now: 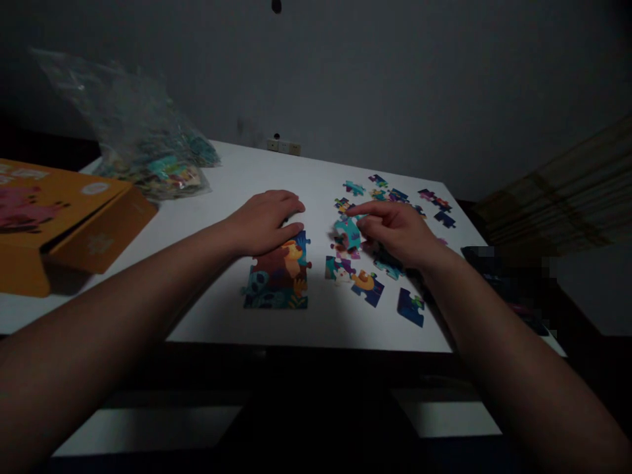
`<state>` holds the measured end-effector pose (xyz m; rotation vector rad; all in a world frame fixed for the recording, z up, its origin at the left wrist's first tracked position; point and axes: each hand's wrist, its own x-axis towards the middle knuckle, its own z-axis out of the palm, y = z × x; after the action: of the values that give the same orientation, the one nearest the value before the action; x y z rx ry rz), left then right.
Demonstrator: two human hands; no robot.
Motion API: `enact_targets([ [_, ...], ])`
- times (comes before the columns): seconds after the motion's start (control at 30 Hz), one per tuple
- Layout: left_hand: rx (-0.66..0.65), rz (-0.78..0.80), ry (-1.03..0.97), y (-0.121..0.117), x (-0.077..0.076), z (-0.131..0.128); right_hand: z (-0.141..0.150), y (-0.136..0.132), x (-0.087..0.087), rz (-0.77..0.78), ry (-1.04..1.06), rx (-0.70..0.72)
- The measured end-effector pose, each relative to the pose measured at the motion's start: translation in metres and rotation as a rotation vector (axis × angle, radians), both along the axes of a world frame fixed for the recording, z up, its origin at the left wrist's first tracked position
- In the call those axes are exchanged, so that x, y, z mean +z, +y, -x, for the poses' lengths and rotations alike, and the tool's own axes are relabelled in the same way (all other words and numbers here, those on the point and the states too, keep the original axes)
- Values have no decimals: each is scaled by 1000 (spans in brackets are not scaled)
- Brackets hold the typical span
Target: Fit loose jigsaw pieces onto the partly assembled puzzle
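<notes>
Navy-blue jigsaw piece point(409, 308), one, lies nearest the front edge of the white table point(340, 326), right of centre. Left of it, one yellow-and-blue piece point(368, 288), then one joined puzzle section point(279, 283); left hand point(264, 220) rests palm down over its far edge, fingers extended, probably to stop it sliding. Orange puzzle box point(106, 224), one, sits at far left, presumably set aside to free the middle. Right hand point(399, 230) appears to pinch one teal piece point(349, 234), tilted, between thumb and index finger; likely an edge grip that leaves the picture visible. Farther back, loose pieces point(354, 188), roughly ten, spread apart, perhaps for easy viewing; overlap prevents exact count. Clear plastic bag point(162, 158), at least one, keeps further pieces contained behind the box.
</notes>
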<state>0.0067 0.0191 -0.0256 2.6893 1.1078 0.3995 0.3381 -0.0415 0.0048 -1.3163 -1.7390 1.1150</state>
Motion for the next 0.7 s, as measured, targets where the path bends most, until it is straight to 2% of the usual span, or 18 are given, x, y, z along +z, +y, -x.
enact_targets([
  [0.13, 1, -9, -5, 0, -3, -1, 12, -7, 14, 30, -31, 56],
  [0.2, -2, -20, -8, -1, -3, -2, 25, -9, 23, 88, -65, 129],
  [0.33, 1, -29, -20, -1, -3, -2, 53, -8, 34, 207, -275, 295],
  [0.47, -2, -22, -25, -1, -4, -2, 62, -5, 33, 194, -384, 286],
  [0.7, 11, -30, -9, -1, -3, -4, 52, -8, 30, 181, -431, 244],
])
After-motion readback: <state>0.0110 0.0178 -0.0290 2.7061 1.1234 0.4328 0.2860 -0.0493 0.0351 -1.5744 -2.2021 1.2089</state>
